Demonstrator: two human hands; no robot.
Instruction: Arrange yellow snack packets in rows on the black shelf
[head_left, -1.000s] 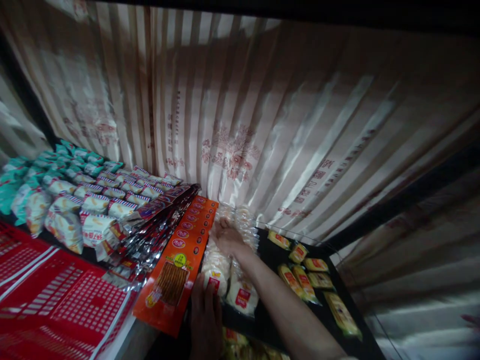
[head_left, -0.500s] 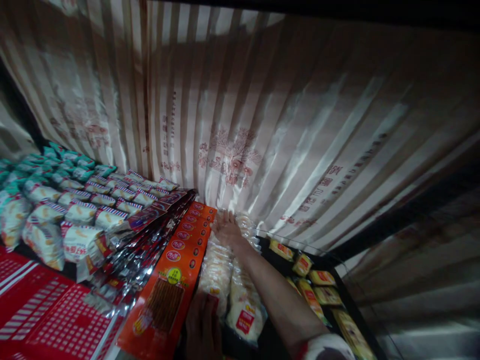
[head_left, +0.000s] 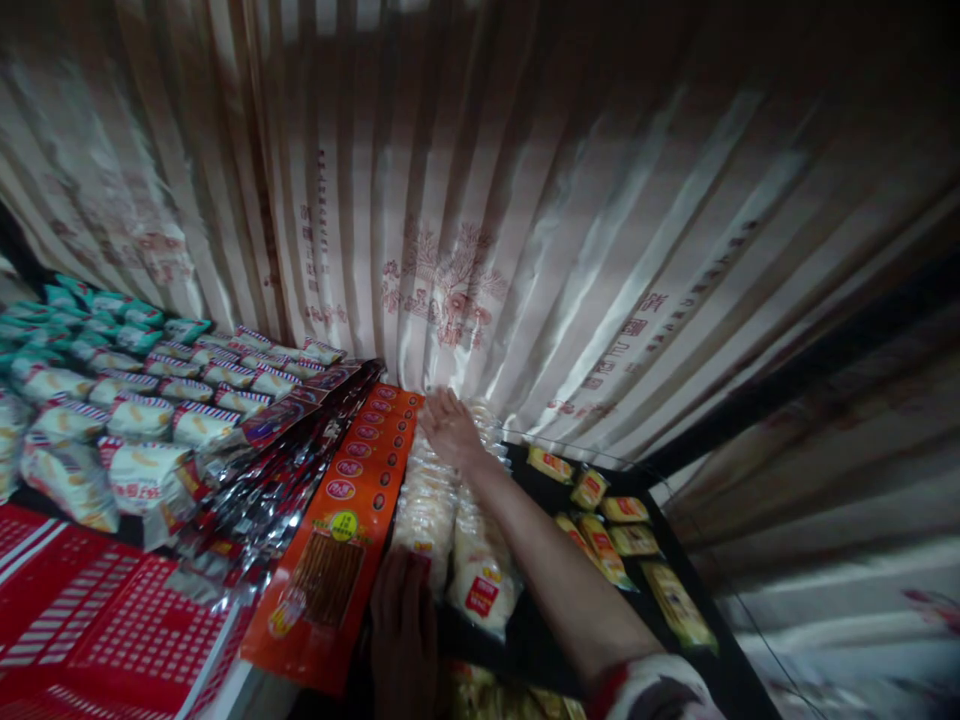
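My right hand [head_left: 450, 428] lies with fingers stretched flat on the far end of two rows of clear rice-cracker packs [head_left: 429, 505], close to the striped curtain. My left hand [head_left: 403, 628] rests palm down, fingers extended, on the near end of the left cracker row, beside a long orange snack pack [head_left: 352, 500]. The cracker packs carry red and white labels [head_left: 480, 592] at the near end. Neither hand grips anything.
Left of the orange pack lie shiny dark red packs [head_left: 277, 480], rows of white and teal snack bags [head_left: 142, 400] and red patterned boxes [head_left: 112, 630]. Small yellow packs [head_left: 615, 535] sit on a black tray [head_left: 720, 670] at right. A striped satin curtain [head_left: 480, 220] closes the back.
My right hand has slid further along the cracker rows toward the curtain and its fingers have flattened. The view has tilted up slightly. My left hand stays on the near end.
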